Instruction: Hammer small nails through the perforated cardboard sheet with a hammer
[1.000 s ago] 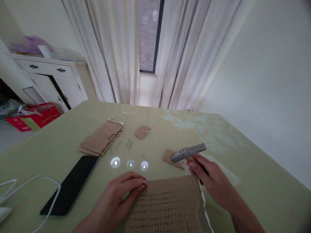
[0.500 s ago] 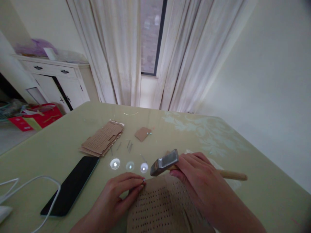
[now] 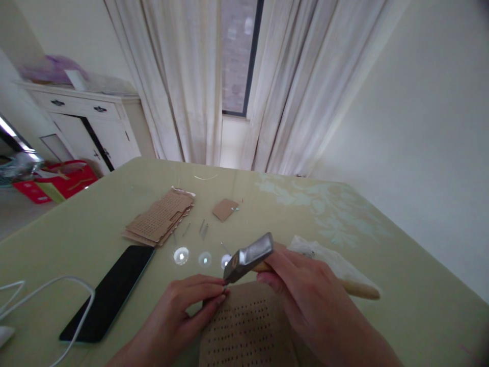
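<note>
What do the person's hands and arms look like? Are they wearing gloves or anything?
No gloves! The bare, five-fingered left hand and bare, five-fingered right hand show no rings. No sleeve, watch or bracelet shows on the parts of the forearms in view, and I can see no markings.

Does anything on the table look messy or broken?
Yes, a little: the cardboard stack by the dark phone has ragged, uneven edges, and loose nails lie scattered beside it at different angles. Nothing looks spilled.
</note>
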`<state>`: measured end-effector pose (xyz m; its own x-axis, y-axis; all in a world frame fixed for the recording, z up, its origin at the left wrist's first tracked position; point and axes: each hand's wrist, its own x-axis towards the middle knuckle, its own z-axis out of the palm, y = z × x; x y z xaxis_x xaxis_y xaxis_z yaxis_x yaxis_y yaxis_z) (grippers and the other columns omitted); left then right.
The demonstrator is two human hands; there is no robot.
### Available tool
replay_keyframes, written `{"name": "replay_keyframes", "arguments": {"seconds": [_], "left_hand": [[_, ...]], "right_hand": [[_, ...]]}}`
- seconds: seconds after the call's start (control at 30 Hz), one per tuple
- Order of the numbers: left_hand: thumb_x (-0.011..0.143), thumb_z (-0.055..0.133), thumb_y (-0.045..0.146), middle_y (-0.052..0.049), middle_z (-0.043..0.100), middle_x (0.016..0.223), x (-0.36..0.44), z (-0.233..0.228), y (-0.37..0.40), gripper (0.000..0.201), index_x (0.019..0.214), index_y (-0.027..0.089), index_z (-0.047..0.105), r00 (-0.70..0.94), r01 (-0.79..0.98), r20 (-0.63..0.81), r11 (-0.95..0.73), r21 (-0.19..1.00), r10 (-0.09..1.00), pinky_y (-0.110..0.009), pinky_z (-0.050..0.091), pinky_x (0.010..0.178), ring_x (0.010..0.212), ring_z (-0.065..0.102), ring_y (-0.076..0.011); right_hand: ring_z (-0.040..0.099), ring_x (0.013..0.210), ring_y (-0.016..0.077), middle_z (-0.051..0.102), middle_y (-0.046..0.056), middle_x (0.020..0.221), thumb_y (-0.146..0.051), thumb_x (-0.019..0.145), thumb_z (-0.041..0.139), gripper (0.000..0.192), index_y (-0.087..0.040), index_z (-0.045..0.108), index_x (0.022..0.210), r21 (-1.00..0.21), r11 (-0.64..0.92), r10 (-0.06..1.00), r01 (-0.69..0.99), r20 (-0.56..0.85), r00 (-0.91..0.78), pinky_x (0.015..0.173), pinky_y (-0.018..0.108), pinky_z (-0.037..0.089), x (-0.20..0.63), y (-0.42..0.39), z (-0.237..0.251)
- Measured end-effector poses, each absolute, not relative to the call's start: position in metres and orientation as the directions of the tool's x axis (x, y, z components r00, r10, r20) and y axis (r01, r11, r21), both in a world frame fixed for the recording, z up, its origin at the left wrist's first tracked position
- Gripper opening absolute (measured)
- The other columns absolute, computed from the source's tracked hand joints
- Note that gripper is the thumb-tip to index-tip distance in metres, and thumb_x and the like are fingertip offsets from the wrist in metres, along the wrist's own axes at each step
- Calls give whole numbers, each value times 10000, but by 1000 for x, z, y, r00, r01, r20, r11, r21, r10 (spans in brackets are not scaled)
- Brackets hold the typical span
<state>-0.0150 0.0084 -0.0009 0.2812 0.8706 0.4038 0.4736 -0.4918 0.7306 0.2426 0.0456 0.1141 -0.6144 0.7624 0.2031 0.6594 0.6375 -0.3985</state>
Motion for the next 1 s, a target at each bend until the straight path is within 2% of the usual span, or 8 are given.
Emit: {"name": "replay_keyframes", "arguments": {"seconds": [0.1, 0.2, 0.37, 0.53, 0.73, 0.9, 1.0], "left_hand": [[1031, 704, 237, -17, 882, 1112, -15, 1, 9, 223, 1171, 324, 854, 290, 476, 389, -485, 734, 874, -221, 660, 894, 990, 844, -186], [1049, 666, 233, -23, 873, 1146, -15, 2, 9, 237, 1178, 317, 846, 331, 473, 353, -477, 741, 875, -237, 657, 907, 1003, 833, -187], [1022, 703, 228, -14, 878, 1070, -14, 2, 8, 208, 1142, 310, 851, 294, 472, 385, -483, 737, 875, -201, 645, 857, 948, 835, -175], [1032, 673, 225, -3, 870, 1037, -12, 9, 7, 243, 1179, 318, 842, 304, 487, 306, -423, 764, 902, -218, 636, 827, 886, 814, -174], [1025, 664, 244, 1, 845, 942, -12, 7, 6, 168, 1067, 272, 825, 273, 484, 322, -419, 768, 906, -200, 612, 780, 843, 799, -170], [1011, 667, 211, 39, 813, 857, -11, 7, 4, 146, 1032, 273, 796, 271, 498, 275, -379, 780, 922, -183, 577, 735, 742, 734, -138], [1041, 653, 255, 36, 821, 899, -12, 7, 4, 133, 1039, 277, 784, 283, 512, 252, -368, 776, 925, -189, 573, 746, 781, 750, -140]], "right_hand": [[703, 865, 234, 744, 2, 956, -181, 1102, 561, 116, -246, 625, 1030, -428, 622, 765, 655, 158, -624, 755, 342, 439, 242, 46, 112], [713, 859, 228, 755, -2, 982, -154, 1092, 576, 124, -247, 629, 1028, -399, 638, 741, 658, 87, -666, 736, 337, 418, 240, 46, 111], [701, 882, 218, 751, 3, 997, -180, 1109, 561, 113, -242, 624, 1038, -429, 642, 749, 635, 176, -639, 750, 325, 418, 237, 47, 114], [693, 822, 208, 751, 1, 975, -181, 1104, 576, 121, -241, 631, 1013, -396, 641, 736, 658, 73, -673, 705, 323, 390, 235, 46, 113], [707, 894, 205, 753, -5, 987, -163, 1104, 557, 141, -245, 631, 1016, -440, 610, 766, 658, 115, -633, 765, 324, 426, 237, 48, 111], [692, 799, 201, 747, -8, 960, -183, 1087, 602, 114, -241, 639, 996, -355, 649, 730, 673, 39, -683, 699, 328, 386, 233, 48, 108], [691, 844, 202, 739, -8, 977, -176, 1102, 572, 123, -244, 633, 1020, -396, 635, 741, 663, 71, -667, 730, 329, 399, 235, 48, 109]]}}
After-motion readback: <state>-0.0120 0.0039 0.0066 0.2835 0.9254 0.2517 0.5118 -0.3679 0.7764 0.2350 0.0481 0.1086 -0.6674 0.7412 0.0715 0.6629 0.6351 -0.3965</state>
